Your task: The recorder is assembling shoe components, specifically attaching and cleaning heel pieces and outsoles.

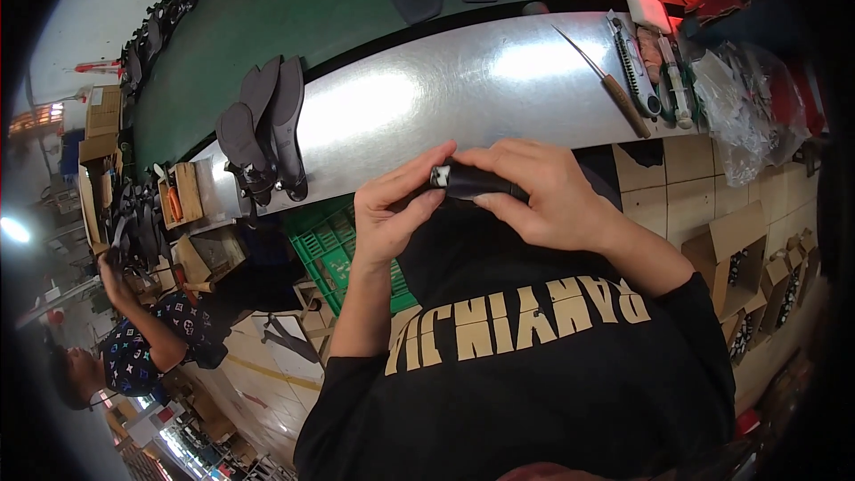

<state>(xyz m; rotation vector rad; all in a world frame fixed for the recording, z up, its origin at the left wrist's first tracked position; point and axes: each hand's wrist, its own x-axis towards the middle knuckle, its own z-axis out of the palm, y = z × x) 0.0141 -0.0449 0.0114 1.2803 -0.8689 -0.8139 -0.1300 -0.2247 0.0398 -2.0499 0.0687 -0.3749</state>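
My left hand (392, 207) and my right hand (539, 194) meet in front of my chest, both gripping one small black piece (470, 183) with a pale end, maybe a shoe strap. The left thumb and fingers pinch its pale end. The right fingers wrap over its other end and hide most of it. Both hands hover just below the edge of the shiny metal work shelf (445, 89).
Dark shoe soles (263, 129) lie stacked on the shelf's left. A long awl-like tool (606, 80), a utility knife (634, 67) and plastic bags (744, 98) lie at right. A green conveyor (294, 9) carries soles. Green crate (334, 245), cardboard boxes (739, 258), a co-worker (151, 338).
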